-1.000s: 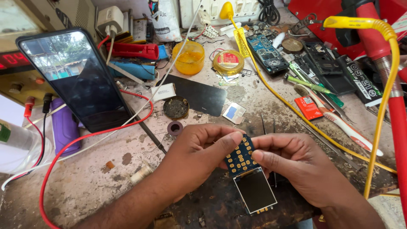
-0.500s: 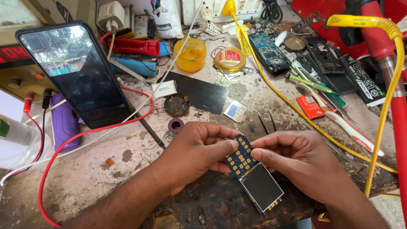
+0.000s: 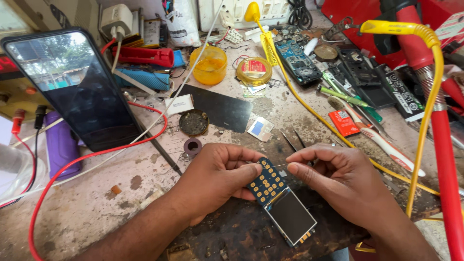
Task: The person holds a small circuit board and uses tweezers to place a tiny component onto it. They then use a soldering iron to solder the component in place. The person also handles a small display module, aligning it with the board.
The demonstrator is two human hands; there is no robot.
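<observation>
Currently the left hand [image 3: 217, 176] is gripping the keypad board [image 3: 282, 200] while the right hand [image 3: 338, 181] is pinching a fine wire [image 3: 276, 165] — next move likely needs steady placement.

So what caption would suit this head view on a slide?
Left hand steadies a small circuit board with screen while right hand touches its top edge, over a cluttered bench.

A large dark smartphone screen [image 3: 77, 89] leans at far left, reflecting trees. A small dark rectangular display [image 3: 291, 215] lies between both hands. A red packet [image 3: 343, 123], perhaps a label, lies right.
</observation>
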